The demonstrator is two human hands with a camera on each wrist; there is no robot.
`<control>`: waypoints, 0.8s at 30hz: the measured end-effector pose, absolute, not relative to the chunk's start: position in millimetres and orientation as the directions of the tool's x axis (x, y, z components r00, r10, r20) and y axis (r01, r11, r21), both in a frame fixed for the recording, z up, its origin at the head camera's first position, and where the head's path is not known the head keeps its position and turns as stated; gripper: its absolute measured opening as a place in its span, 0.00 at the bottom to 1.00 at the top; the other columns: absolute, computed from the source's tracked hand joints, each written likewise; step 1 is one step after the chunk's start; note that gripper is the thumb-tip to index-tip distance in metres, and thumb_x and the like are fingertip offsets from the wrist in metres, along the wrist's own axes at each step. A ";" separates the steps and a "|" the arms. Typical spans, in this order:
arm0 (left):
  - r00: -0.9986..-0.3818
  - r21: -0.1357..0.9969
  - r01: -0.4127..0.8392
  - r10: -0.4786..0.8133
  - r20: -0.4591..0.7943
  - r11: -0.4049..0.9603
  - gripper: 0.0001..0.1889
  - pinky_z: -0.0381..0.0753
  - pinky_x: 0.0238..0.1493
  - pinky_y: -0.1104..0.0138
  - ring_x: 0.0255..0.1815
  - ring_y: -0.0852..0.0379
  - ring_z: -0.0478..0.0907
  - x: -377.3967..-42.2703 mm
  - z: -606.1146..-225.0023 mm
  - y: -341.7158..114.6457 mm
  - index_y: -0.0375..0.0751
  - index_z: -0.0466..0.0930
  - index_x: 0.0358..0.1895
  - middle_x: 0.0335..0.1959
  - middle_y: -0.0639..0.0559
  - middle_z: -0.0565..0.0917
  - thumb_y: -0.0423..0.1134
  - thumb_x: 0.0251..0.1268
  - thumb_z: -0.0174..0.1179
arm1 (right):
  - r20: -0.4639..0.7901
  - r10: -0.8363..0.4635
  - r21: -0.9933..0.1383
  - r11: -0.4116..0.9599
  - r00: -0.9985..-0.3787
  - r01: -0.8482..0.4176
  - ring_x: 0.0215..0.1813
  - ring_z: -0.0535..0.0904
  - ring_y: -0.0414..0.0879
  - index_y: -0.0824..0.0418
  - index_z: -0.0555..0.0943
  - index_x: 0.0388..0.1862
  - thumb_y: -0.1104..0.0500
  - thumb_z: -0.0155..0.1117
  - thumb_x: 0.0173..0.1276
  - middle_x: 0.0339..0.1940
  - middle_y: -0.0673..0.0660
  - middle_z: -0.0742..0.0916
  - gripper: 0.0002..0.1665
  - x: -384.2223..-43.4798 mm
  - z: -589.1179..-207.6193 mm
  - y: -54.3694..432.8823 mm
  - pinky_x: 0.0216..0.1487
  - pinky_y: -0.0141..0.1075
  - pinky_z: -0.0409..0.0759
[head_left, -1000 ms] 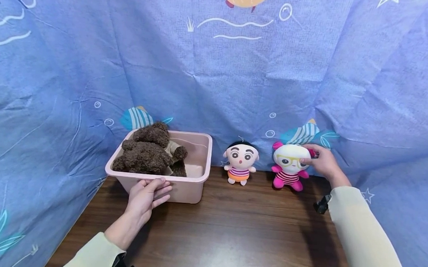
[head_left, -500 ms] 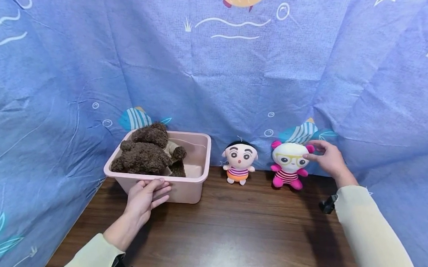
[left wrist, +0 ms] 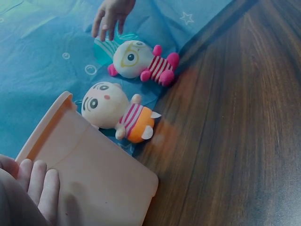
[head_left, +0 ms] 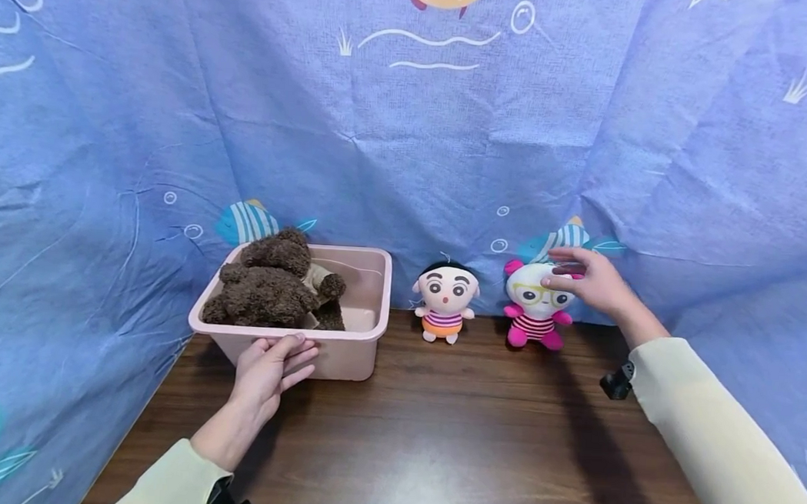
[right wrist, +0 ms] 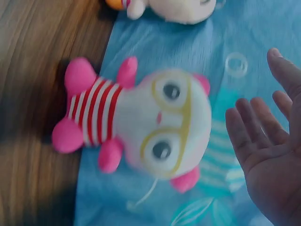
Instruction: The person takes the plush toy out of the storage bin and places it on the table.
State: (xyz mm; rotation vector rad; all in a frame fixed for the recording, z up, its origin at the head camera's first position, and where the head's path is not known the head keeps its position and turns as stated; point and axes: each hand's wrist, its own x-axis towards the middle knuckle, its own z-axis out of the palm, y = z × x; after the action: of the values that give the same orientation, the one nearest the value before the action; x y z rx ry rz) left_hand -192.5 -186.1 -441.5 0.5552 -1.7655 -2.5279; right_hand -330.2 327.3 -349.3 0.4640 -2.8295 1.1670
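My left hand [head_left: 260, 378] rests against the front of a pink plastic bin [head_left: 341, 360], just under its rim. Its fingers look fairly straight along the outer wall in the left wrist view. A dark brown curly plush bear [head_left: 265, 297] lies inside the bin. My right hand [head_left: 592, 279] hovers by the head of a white and pink panda plush [head_left: 539, 295] with yellow glasses and a striped body. In the right wrist view a gap shows between the fingers and the panda plush's head. The panda plush sits upright at the table's back.
Between the bin and the panda plush sits a boy doll plush [head_left: 445, 297] with black hair and orange shorts. A blue patterned cloth [head_left: 417, 145] hangs behind and at both sides of the brown wooden table [head_left: 449, 417].
My right hand draws away from the panda plush's side, then shifts left and up in front of its head. The left hand stays at the bin. The view turns slightly right.
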 end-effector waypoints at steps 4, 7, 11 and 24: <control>-0.935 0.908 -0.200 -0.205 -0.289 -0.369 0.12 0.89 0.52 0.57 0.40 0.60 0.91 -191.4 -441.7 -187.3 0.38 0.70 0.53 0.32 0.57 0.91 0.35 0.73 0.60 | 0.182 -0.343 -0.667 0.645 -0.922 -0.372 0.63 0.82 0.64 0.66 0.72 0.72 0.52 0.75 0.67 0.66 0.69 0.82 0.40 -331.5 -344.2 293.6 0.49 0.29 0.82; -0.934 0.906 -0.204 -0.203 -0.293 -0.372 0.12 0.89 0.51 0.58 0.39 0.60 0.91 -191.9 -440.7 -187.7 0.38 0.70 0.53 0.32 0.57 0.91 0.35 0.73 0.59 | 0.186 -0.393 -0.669 0.621 -0.901 -0.409 0.63 0.83 0.61 0.64 0.73 0.72 0.53 0.76 0.66 0.64 0.67 0.83 0.39 -333.5 -340.6 266.5 0.54 0.38 0.84; -0.934 0.906 -0.206 -0.201 -0.294 -0.369 0.11 0.89 0.51 0.58 0.39 0.60 0.91 -193.2 -439.6 -186.9 0.39 0.70 0.53 0.32 0.57 0.91 0.34 0.74 0.59 | 0.169 -0.476 -0.669 0.587 -0.863 -0.455 0.63 0.83 0.59 0.61 0.75 0.72 0.55 0.76 0.66 0.66 0.65 0.83 0.37 -337.2 -335.8 227.2 0.58 0.50 0.84; -0.930 0.902 -0.195 -0.219 -0.295 -0.385 0.10 0.90 0.48 0.59 0.37 0.60 0.91 -192.9 -440.2 -186.2 0.39 0.71 0.50 0.31 0.57 0.91 0.34 0.73 0.60 | 0.172 -0.654 -0.625 0.506 -0.737 -0.594 0.59 0.85 0.52 0.57 0.79 0.68 0.52 0.78 0.63 0.62 0.56 0.86 0.35 -341.2 -328.0 94.4 0.59 0.45 0.85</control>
State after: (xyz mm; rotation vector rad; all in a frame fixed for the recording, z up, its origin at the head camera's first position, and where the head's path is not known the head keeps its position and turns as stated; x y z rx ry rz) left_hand -192.9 -186.2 -440.2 0.5841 -1.7341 -2.5353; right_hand -341.2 94.4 -328.0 1.1635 -2.8002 1.1074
